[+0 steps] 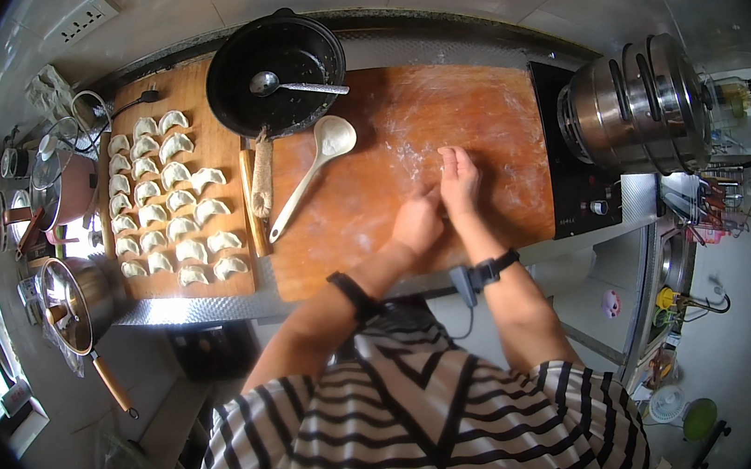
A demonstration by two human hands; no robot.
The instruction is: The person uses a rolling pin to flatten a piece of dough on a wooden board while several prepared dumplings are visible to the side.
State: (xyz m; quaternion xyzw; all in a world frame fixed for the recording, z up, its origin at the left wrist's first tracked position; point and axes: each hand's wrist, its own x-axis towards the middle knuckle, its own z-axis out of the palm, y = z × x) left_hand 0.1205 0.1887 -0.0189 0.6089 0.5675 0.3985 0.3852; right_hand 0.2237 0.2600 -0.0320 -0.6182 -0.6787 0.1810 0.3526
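Observation:
Over the floured wooden board (374,220), my left hand (417,221) and my right hand (459,180) are close together, the left one curled near the right wrist. The right hand's fingers point away from me. Whether either hand holds something cannot be seen. Left of them a pale plastic ladle (334,136) lies on the board, beside a small brush (262,178) and a wooden rolling pin (253,204). Rows of folded dumplings (175,173) sit on a second wooden board (143,291). A black bowl (241,110) with a metal spoon (313,88) stands at the back.
A steel steamer pot (635,111) stands on a black cooktop (565,204) at the right. At the left are a lidded steel pan (75,306) with a wooden handle and a pink pot (74,187). A black plug (148,96) lies on the dumpling board.

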